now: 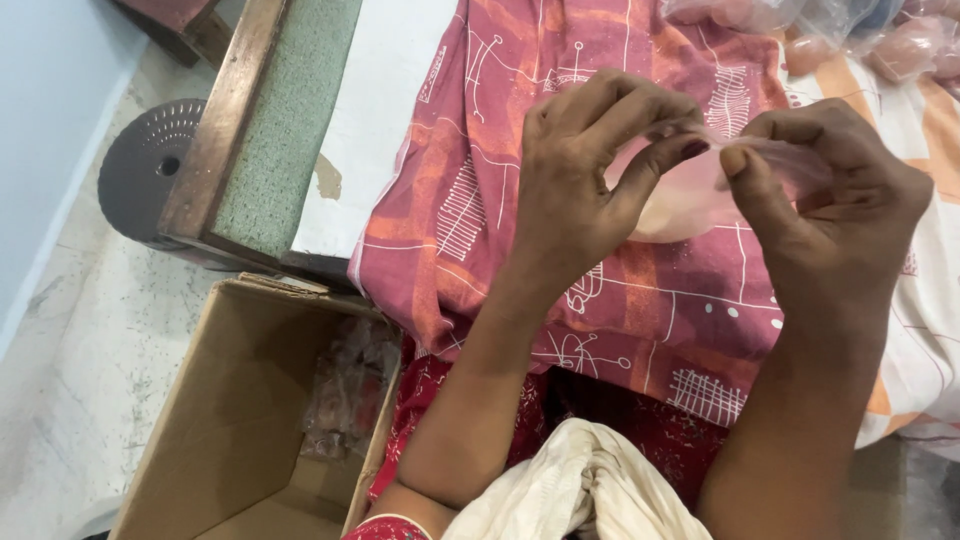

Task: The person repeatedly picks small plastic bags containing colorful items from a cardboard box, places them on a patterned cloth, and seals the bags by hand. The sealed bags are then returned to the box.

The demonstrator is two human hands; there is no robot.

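Both hands are up over the middle of the surface, and between them I am pinching a thin, pale pink translucent piece (690, 195), soft-looking and rounded, though I cannot tell exactly what it is. My left hand (590, 175) has its thumb and curled fingers closed on the left edge of the piece, and my right hand (835, 210) grips the right edge between thumb and forefinger, so the piece is held taut between the two and lifted clear of the cloth, probably so that its edge can be worked with the fingertips while both sides stay in view. Under it lies a red and orange patterned cloth (500, 200) spread over the surface, which gives a soft bed to anything set down. At the far right sit clear bags (880, 40) with more pinkish pieces, within easy reach of my right hand. Near left, on the floor, stands an open cardboard box (220, 420) with crumpled clear wrapping inside, close beside my left elbow. A wooden-framed green board (270, 130) lies far left, and a white cloth (570, 490) rests in my lap.
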